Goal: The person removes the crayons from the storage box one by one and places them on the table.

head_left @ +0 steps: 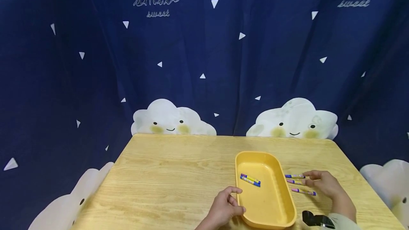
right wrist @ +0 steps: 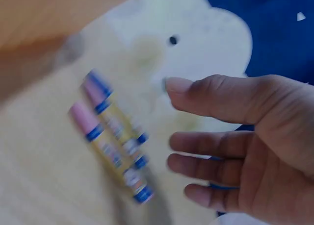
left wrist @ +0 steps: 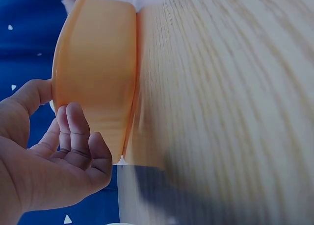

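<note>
My left hand holds the left rim of a yellow plastic tray, its thumb and forefinger over the edge. In the left wrist view the other fingers are bent loosely outside the tray wall. Two crayons lie side by side inside the tray, toward its left wall. Right of the tray, a blue-tipped crayon and two pink-tipped crayons, the nearer one set apart, lie on the table. Over their right ends hovers my right hand; the right wrist view shows thumb and fingers spread, holding nothing.
The light wooden table extends left of the tray. A dark blue curtain with white clouds and triangles hangs behind and at both sides. A black band is on the right wrist.
</note>
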The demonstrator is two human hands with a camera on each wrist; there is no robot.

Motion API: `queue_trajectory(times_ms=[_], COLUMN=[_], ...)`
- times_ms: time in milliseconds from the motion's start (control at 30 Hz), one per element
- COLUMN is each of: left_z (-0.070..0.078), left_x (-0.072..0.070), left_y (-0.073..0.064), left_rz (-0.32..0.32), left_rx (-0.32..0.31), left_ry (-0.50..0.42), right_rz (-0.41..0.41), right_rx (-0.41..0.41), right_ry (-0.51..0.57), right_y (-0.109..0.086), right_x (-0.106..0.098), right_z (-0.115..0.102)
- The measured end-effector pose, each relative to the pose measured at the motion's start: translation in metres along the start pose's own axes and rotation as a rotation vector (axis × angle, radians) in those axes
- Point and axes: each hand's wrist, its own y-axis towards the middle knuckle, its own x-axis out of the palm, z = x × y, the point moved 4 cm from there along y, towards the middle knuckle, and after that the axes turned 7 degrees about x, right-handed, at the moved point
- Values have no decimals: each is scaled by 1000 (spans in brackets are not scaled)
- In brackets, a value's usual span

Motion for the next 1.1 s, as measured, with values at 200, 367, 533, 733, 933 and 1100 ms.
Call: queue_trajectory(times_ms=[200, 367, 533, 733, 933, 1100], left_z=[-1, 1, 3, 3, 3, 3], left_x=[0, -1, -2, -1, -1, 0], left_y=[0, 1, 0, -2, -1, -1], left_rz=[-1, 8, 8, 12, 17, 18], left_rx=[-6, 6, 16, 15, 29, 38], left_ry=[0, 22, 15, 6, 7, 3], right_rz=[-67, -112, -122, -141, -188, -201], right_rx=[-38, -66, -83, -144, -165, -154], right_ry=[27, 88, 157, 250, 254, 228], right_y=[-8, -10, -8, -2, 9, 17], right_x=[-9, -9, -2, 14, 28, 40], right_z=[-30, -51, -68, -82, -98, -102])
